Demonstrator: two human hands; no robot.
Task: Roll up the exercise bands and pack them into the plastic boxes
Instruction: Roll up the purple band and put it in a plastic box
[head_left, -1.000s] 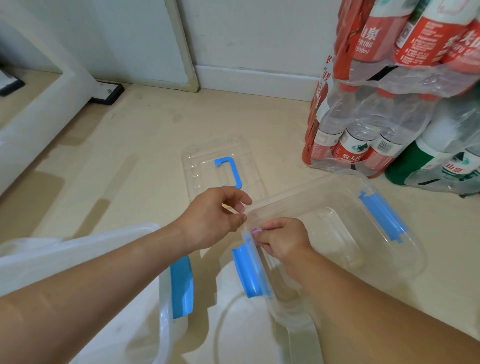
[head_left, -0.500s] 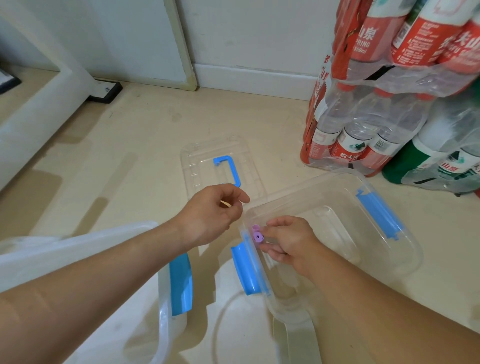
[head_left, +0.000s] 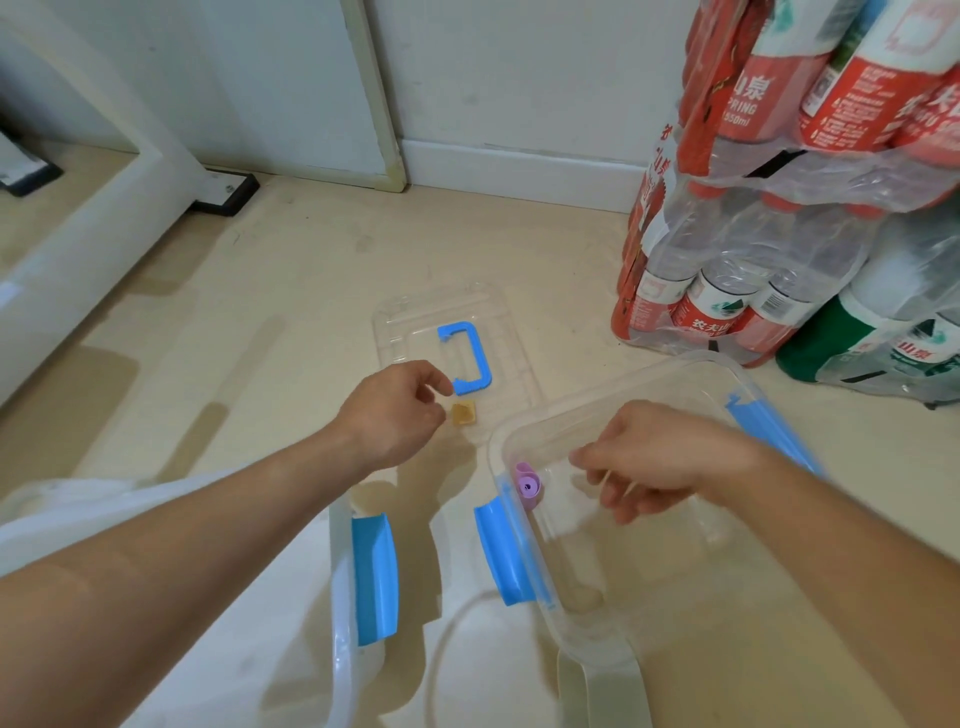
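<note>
**Two boxes, two rolls, one lid**

The person shows two hands, the left hand (head_left: 395, 415) and the right hand (head_left: 670, 457). There are two clear plastic boxes, the right box (head_left: 613, 392) and the left box (head_left: 340, 649). Three blue latches show. The right box has two, the near latch (head_left: 506, 551) and the far latch (head_left: 769, 431), and the left box has a single latch (head_left: 374, 577). One loose lid (head_left: 410, 317) carries one blue handle (head_left: 467, 358).

Two bands are rolled, one purple roll (head_left: 527, 486) and one amber roll (head_left: 464, 414). One pale band (head_left: 602, 686) lies unrolled.

Three wrapped bottle packs can be made out, the upper red pack (head_left: 831, 78), the lower red pack (head_left: 727, 291) and the green pack (head_left: 815, 343). The bottles inside cannot be counted. Two black feet show, the nearer foot (head_left: 223, 195) and the farther foot (head_left: 26, 171).
</note>
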